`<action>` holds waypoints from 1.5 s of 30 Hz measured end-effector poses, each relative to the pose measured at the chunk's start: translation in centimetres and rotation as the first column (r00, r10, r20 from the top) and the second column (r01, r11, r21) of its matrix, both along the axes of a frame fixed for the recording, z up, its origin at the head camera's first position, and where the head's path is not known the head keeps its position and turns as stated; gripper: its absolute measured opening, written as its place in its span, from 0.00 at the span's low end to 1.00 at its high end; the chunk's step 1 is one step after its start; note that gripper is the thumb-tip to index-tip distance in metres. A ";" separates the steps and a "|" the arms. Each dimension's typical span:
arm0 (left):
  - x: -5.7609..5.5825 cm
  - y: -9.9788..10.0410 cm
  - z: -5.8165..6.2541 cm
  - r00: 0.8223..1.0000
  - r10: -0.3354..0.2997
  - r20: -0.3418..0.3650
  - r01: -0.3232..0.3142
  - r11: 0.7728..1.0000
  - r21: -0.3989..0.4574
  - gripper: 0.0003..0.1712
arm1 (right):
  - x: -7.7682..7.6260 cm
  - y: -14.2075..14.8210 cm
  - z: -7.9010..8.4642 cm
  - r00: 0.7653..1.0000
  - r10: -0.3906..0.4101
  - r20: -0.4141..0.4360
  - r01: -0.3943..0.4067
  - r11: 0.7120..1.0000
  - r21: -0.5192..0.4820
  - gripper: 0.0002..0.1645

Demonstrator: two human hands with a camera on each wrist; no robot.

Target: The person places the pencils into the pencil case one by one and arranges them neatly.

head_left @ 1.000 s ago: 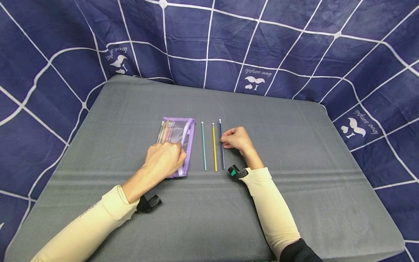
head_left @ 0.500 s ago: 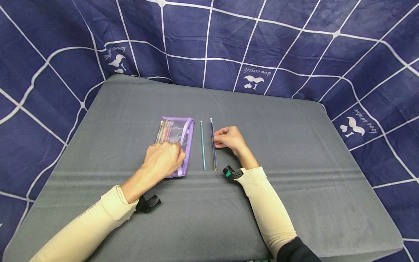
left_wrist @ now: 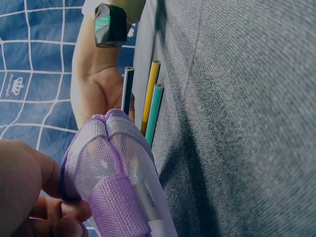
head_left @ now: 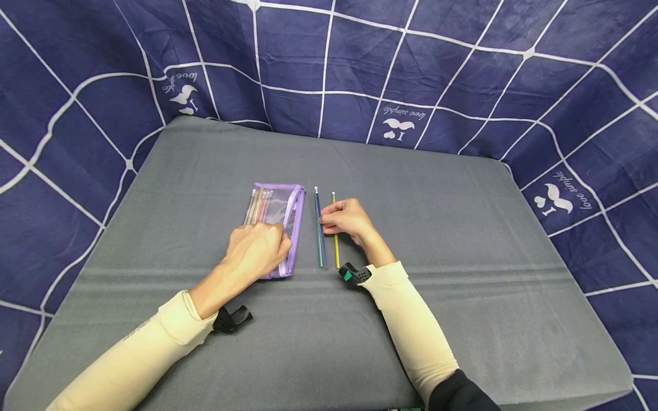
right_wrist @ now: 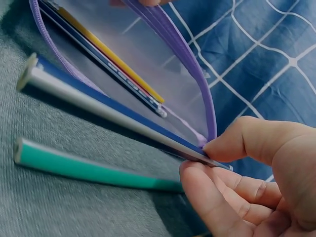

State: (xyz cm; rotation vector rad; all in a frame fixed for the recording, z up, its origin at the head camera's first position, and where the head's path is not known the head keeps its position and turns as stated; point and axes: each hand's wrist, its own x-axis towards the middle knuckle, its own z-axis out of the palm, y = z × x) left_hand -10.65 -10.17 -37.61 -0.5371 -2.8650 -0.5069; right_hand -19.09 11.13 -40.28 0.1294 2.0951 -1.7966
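My left hand (head_left: 257, 245) pinches the edge of a see-through pencil case (head_left: 297, 228) with purple trim, whose mouth gapes on the right side. Several pencils (right_wrist: 113, 59) lie inside the case. Between thumb and fingers, my right hand (head_left: 352, 221) holds a dark blue pencil (right_wrist: 128, 118), raised beside the case's mouth. Below it a teal green pencil (right_wrist: 89, 167) lies on the grey cloth; the blue one overlaps it in the head view. A yellow pencil (head_left: 336, 248) lies under my right hand, partly hidden by the fingers.
The grey cloth-covered table (head_left: 462, 240) extends around the case and pencils. A dark blue curtain with white grid lines (head_left: 360, 63) hangs behind the table and along both sides. Black camera mounts (head_left: 233, 319) sit on both wrists.
My right hand has moved left with the blue pencil, passing over the yellow pencil to above the green one. The left hand stays at the pencil case.
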 end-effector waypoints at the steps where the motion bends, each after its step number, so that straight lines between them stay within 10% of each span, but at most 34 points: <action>1: 0.0 0.0 0.0 1.000 0.001 0.004 -0.001 1.000 -0.001 0.16 | 0.0 -0.1 0.0 1.000 0.003 0.005 -0.003 1.000 -0.003 0.14; 45: 0.1 -0.2 0.4 1.000 -0.002 0.012 0.002 1.000 -0.018 0.15 | 0.3 -5.5 -0.4 0.999 0.050 -0.002 -0.049 0.992 -0.118 0.13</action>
